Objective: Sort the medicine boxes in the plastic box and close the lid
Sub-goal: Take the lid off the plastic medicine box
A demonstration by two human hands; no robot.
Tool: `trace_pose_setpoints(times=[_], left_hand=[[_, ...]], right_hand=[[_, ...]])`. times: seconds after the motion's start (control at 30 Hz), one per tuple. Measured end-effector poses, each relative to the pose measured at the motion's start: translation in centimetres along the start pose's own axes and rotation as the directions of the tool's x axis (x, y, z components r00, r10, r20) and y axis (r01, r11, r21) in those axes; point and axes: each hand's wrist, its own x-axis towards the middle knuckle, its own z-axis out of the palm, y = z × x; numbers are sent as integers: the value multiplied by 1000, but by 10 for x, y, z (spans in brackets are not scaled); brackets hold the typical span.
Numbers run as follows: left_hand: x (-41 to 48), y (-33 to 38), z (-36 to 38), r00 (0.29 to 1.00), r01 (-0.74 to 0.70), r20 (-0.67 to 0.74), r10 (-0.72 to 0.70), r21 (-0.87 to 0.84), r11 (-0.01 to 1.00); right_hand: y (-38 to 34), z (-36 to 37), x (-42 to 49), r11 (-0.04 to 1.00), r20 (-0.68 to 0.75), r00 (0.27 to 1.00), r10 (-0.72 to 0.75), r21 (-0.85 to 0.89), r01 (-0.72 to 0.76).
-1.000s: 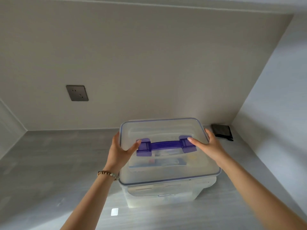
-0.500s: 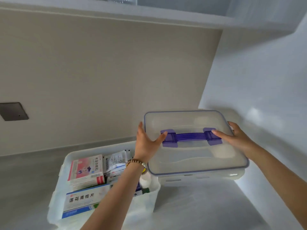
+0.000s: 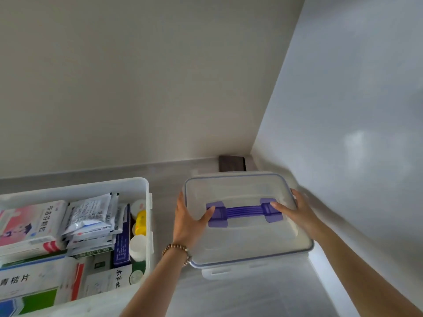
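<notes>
The open plastic box [image 3: 91, 186] sits at the left on the grey counter [image 3: 229, 294], its near and left parts cut off by the frame, packed with printed card medicine boxes [image 3: 29, 223], crinkled foil sachets [image 3: 91, 213], a yellow bottle [image 3: 140, 221] and a white round cap [image 3: 137, 247]. Just right of it is the translucent, round-cornered lid [image 3: 247, 236] with a ribbed purple handle [image 3: 242, 211]. The left hand [image 3: 190, 223], with a bead bracelet [image 3: 176, 248] at the wrist, and the right hand [image 3: 295, 213] grasp its two short edges, thumbs on top and fingers hidden beneath. Whether the lid touches the counter is unclear. A dark flat object [image 3: 231, 163] lies blurred in the corner behind it
</notes>
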Motion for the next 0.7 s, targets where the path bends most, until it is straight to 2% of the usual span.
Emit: trace_pose_setpoints(times=[0.17,0.4,0.53,0.7], left_hand=[[24,-50,17,993,115,-25,-115,-20,993],[41,-91,35,991,107,-86,-102,54,993],[49,-104,42,990,110,-108,-86,238,965],[55,-106,47,992,103,-108,-70,338,936]], right_hand=[[38,32,41,1000,27,1000,10,11,-11],[69,54,75,998,38,998,-56,8,55],[84,61,81,999,24,999,-29,-44,30],[87,64,82,989,0,997,-76,-127,76]])
